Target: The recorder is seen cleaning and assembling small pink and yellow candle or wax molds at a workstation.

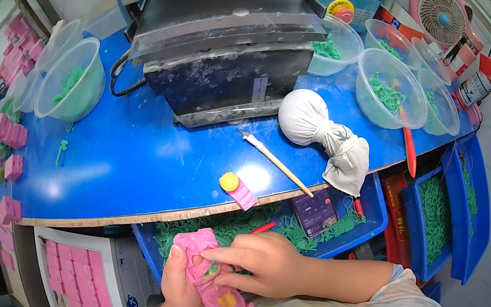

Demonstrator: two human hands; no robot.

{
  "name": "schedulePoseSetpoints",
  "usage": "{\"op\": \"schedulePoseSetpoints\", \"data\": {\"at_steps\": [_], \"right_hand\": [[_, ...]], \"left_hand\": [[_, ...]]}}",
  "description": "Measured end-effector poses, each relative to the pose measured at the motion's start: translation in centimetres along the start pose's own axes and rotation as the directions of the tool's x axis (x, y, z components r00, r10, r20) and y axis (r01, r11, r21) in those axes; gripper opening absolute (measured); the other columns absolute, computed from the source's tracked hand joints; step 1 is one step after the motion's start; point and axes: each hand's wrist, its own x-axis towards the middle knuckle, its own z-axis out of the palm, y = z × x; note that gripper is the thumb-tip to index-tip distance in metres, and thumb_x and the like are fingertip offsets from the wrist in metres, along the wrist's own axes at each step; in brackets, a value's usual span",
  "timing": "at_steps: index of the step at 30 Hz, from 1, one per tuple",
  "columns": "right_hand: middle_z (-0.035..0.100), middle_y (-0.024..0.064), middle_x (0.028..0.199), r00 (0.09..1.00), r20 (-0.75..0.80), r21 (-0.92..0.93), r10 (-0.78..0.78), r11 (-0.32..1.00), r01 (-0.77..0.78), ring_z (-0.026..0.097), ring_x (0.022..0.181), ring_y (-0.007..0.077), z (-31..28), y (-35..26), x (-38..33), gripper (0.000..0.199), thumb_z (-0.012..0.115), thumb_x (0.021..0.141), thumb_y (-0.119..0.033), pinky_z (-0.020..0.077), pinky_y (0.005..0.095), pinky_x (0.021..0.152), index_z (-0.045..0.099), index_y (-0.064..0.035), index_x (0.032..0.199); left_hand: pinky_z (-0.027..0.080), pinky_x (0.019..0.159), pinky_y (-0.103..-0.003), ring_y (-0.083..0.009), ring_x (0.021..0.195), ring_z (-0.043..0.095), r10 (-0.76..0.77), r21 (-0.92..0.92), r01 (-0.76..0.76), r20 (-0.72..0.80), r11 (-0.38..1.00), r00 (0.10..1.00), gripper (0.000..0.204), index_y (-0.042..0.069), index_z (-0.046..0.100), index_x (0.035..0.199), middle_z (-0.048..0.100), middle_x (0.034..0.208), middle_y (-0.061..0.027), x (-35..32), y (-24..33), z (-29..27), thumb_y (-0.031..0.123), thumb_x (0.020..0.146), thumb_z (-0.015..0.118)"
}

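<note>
Low in front of my body, my left hand (pixel 180 287) grips a soft pink rubber mold (pixel 198 241) by its left side. The mold is bent open, and a yellow patch (pixel 227 301) shows near its lower end. My right hand (pixel 269 264) reaches over from the right. Its index finger and thumb close around a small green piece (pixel 211 269) in the mold's middle; the fingertips partly hide it. Just beyond my hands, a small pink block (pixel 243 197) with a yellow round top lies at the table edge.
A wooden-handled knife (pixel 276 163) and tied white cloth pouch (pixel 304 117) lie on the blue table (pixel 103 189), before a dark machine (pixel 234 84). Clear bowls (pixel 379 106) hold green strands. Below the edge, a blue tray (pixel 378 222) holds green strands and a phone (pixel 315 212).
</note>
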Motion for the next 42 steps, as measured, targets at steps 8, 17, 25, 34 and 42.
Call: {"op": "schedulePoseSetpoints", "data": {"at_steps": [8,17,25,34,42], "right_hand": [[0.058,0.0073,0.084,0.991,0.122,0.205,-0.062,0.978,0.036,0.061,0.067,0.0189,0.0,0.8,-0.5,0.023,0.056,0.085,-0.007,0.0482,0.0334,0.057,0.053,-0.0032,0.107],[0.063,0.0157,0.084,0.686,0.567,0.804,0.457,-0.125,-0.581,0.055,0.061,0.0103,2.2,2.1,-1.5,0.009,0.044,0.094,-0.009,0.0365,0.0198,0.045,0.046,-0.0016,0.099],[0.052,0.0085,0.080,0.847,0.114,0.602,0.519,0.642,-0.474,0.047,0.059,0.0090,2.1,1.0,-0.7,0.014,0.053,0.089,-0.010,0.0378,0.0220,0.050,0.051,-0.0031,0.100],[0.050,0.0086,0.087,0.991,0.133,-0.025,-0.008,1.000,0.011,0.052,0.077,0.0256,0.8,0.9,1.1,0.020,0.070,0.074,-0.017,0.0435,0.0330,0.067,0.059,-0.0050,0.086],[0.050,0.0060,0.082,0.993,0.068,-0.080,-0.100,0.991,0.105,0.050,0.073,0.0244,0.8,1.0,0.8,0.020,0.072,0.070,-0.018,0.0405,0.0345,0.065,0.060,-0.0072,0.081]], "left_hand": [[0.043,0.055,-0.030,-0.0207,0.062,0.053,0.031,-0.265,0.044,0.273,0.963,0.962,0.060,-0.005,0.052,0.096,0.057,0.080,-0.0160,0.6,-0.3,-1.1,0.049,0.092,0.027],[0.041,0.048,-0.030,-0.0196,0.050,0.047,-0.158,-0.412,0.185,0.098,0.892,0.983,0.072,-0.010,0.053,0.103,0.052,0.061,-0.0124,0.8,-0.2,-0.5,0.054,0.091,0.022],[0.042,0.052,-0.029,-0.0172,0.054,0.049,-0.022,-0.188,0.017,-0.027,0.982,0.999,0.059,-0.005,0.053,0.092,0.054,0.072,-0.0117,0.0,-0.5,-1.0,0.049,0.092,0.029],[0.042,0.067,-0.025,-0.0109,0.075,0.050,0.229,0.327,-0.196,-0.065,0.925,0.971,0.040,-0.001,0.052,0.100,0.055,0.084,-0.0057,-0.5,-1.2,-1.6,0.037,0.090,0.046],[0.037,0.085,-0.029,-0.0131,0.096,0.045,-0.004,0.246,-0.048,0.206,0.968,0.978,0.031,0.003,0.044,0.095,0.049,0.107,-0.0108,0.6,0.5,-2.8,0.012,0.075,0.066]]}}
